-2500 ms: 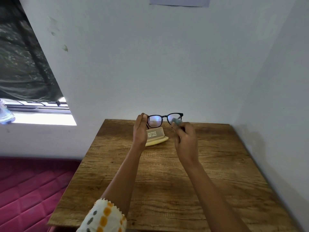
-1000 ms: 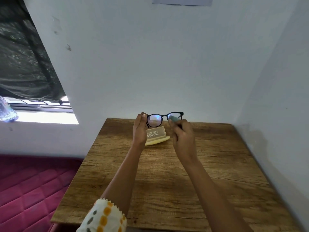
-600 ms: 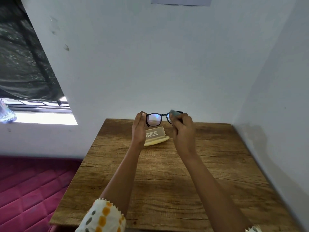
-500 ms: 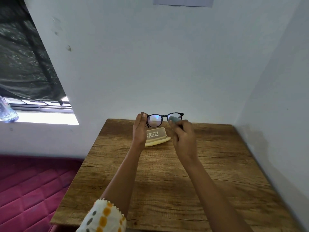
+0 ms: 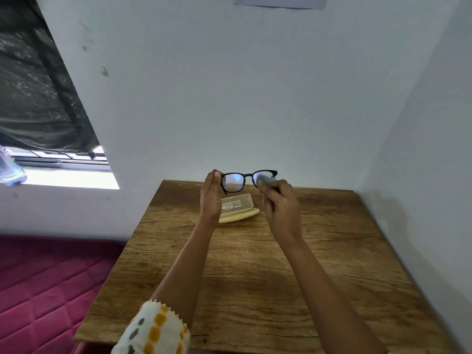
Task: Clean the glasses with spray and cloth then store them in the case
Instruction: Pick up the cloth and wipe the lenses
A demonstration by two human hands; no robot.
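Black-framed glasses (image 5: 244, 177) are held up above the far end of the wooden table (image 5: 255, 264), lenses facing me. My left hand (image 5: 211, 195) holds the frame's left end between thumb and fingers. My right hand (image 5: 281, 208) pinches a small pale grey-green cloth (image 5: 265, 178) against the right lens. Below the glasses, an open cream glasses case (image 5: 237, 207) with printed text on its lid lies on the table. No spray bottle is in view.
White walls close in behind the table and on its right side. A red quilted mattress (image 5: 46, 290) lies low on the left. A window with a dark curtain (image 5: 33, 98) is at upper left, a plastic bottle (image 5: 10, 169) on its sill.
The right hand has made small back-and-forth strokes with the cloth over the right lens. The left hand and the glasses have stayed nearly in place.
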